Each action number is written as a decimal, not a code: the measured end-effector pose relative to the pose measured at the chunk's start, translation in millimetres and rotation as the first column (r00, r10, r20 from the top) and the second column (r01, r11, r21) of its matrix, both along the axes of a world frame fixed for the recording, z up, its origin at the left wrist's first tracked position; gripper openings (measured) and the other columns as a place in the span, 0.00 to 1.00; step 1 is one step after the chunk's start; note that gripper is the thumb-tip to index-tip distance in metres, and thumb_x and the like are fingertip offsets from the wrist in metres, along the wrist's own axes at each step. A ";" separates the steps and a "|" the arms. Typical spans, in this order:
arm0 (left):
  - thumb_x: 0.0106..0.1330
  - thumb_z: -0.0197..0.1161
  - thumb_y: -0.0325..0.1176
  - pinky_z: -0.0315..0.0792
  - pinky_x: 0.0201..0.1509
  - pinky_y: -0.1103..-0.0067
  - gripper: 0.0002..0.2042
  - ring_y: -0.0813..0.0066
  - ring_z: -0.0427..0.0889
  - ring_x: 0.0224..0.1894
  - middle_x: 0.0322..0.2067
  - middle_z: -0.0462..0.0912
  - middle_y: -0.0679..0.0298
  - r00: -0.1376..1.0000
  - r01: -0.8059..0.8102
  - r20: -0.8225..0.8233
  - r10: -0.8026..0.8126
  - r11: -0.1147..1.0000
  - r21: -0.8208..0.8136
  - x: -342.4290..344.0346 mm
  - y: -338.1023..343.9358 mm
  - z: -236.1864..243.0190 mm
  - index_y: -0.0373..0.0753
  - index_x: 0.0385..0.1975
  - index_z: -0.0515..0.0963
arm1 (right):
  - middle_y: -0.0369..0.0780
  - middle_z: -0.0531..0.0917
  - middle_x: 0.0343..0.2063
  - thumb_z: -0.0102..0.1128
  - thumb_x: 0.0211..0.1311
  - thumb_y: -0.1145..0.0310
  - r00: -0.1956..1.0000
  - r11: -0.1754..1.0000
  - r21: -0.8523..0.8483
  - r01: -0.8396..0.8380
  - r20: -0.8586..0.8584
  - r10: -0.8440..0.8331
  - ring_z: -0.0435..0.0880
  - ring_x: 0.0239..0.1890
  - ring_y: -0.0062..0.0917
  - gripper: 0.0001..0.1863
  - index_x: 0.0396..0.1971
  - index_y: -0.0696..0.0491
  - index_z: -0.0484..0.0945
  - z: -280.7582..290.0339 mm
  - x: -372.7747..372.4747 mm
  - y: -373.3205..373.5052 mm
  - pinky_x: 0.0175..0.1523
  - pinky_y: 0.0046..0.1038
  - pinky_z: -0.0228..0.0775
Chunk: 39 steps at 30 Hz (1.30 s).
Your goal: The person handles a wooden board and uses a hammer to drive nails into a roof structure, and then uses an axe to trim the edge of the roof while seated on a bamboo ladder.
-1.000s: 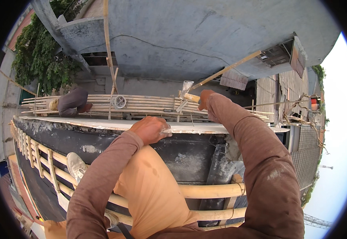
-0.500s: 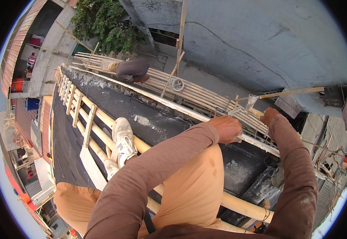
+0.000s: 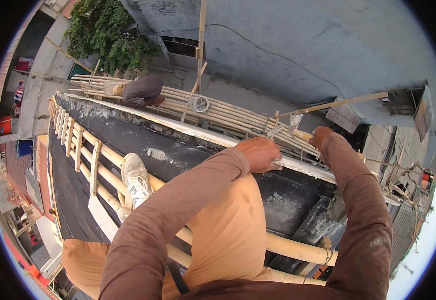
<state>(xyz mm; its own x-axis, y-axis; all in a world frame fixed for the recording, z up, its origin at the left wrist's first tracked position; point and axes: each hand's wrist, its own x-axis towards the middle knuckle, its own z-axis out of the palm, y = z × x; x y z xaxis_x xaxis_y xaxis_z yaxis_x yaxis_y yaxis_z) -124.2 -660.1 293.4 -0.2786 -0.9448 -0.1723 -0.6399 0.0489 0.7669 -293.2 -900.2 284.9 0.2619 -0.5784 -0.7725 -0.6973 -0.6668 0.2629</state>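
Observation:
My left hand (image 3: 260, 154) is closed, fingers pinched together, over the long white edge strip (image 3: 208, 132) of the roof. What it pinches, if anything, is too small to make out. Farther right, beyond the strip, my right hand (image 3: 321, 137) grips a tool (image 3: 304, 135) with a pale wooden handle and a grey, flared head; its exact kind is unclear. Black sheeting (image 3: 178, 150) with grey mortar smears covers the roof below my hands.
Bamboo rails with crosspieces (image 3: 94, 167) lie along the roof, my shoe (image 3: 136, 180) on them. Beyond the edge, a person (image 3: 140, 91) crouches on a bamboo scaffold (image 3: 238, 120), near a round bucket (image 3: 199, 104). A blue-grey wall (image 3: 298, 50) rises behind. Bamboo uprights (image 3: 201, 45) stand there.
The whole view has shifted, so the scene sits farther left in the picture. Both hands keep nearly the same places along the roof edge, and the right still grips the tool.

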 end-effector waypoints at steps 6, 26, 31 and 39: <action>0.67 0.68 0.43 0.79 0.51 0.63 0.16 0.52 0.86 0.44 0.44 0.87 0.57 1.000 -0.007 0.008 0.007 0.998 -0.055 -0.9 2.5 -5.1 0.37 0.47 0.86 | 0.46 0.82 0.59 0.62 0.70 0.52 0.998 0.999 0.033 0.001 -0.066 0.001 0.79 0.63 0.41 0.29 0.66 0.48 0.74 43.5 11.5 -4.8 0.67 0.40 0.71; 0.68 0.68 0.44 0.79 0.53 0.64 0.17 0.51 0.86 0.44 0.44 0.87 0.56 1.000 -0.026 -0.013 0.026 0.999 -0.033 -2.0 -0.2 -2.7 0.36 0.45 0.87 | 0.46 0.83 0.57 0.62 0.70 0.50 0.978 0.997 0.072 -0.017 -0.208 0.032 0.81 0.61 0.42 0.27 0.62 0.52 0.78 73.6 16.1 -9.6 0.65 0.42 0.71; 0.68 0.67 0.44 0.79 0.53 0.64 0.17 0.50 0.86 0.44 0.44 0.87 0.56 1.000 -0.024 -0.014 0.024 0.999 -0.022 -3.3 -0.6 0.5 0.36 0.45 0.87 | 0.46 0.84 0.57 0.62 0.71 0.51 0.997 0.997 -0.041 0.072 0.003 -0.072 0.81 0.62 0.42 0.27 0.61 0.53 0.79 58.2 3.6 -15.7 0.64 0.42 0.72; 0.67 0.68 0.42 0.78 0.53 0.63 0.16 0.50 0.86 0.45 0.44 0.87 0.55 0.999 -0.035 -0.028 0.034 0.999 -0.028 -2.7 0.7 -0.3 0.36 0.44 0.87 | 0.46 0.83 0.58 0.59 0.72 0.51 0.985 1.000 0.024 -0.001 -0.173 0.005 0.83 0.58 0.43 0.28 0.65 0.51 0.75 79.3 25.5 1.2 0.62 0.44 0.74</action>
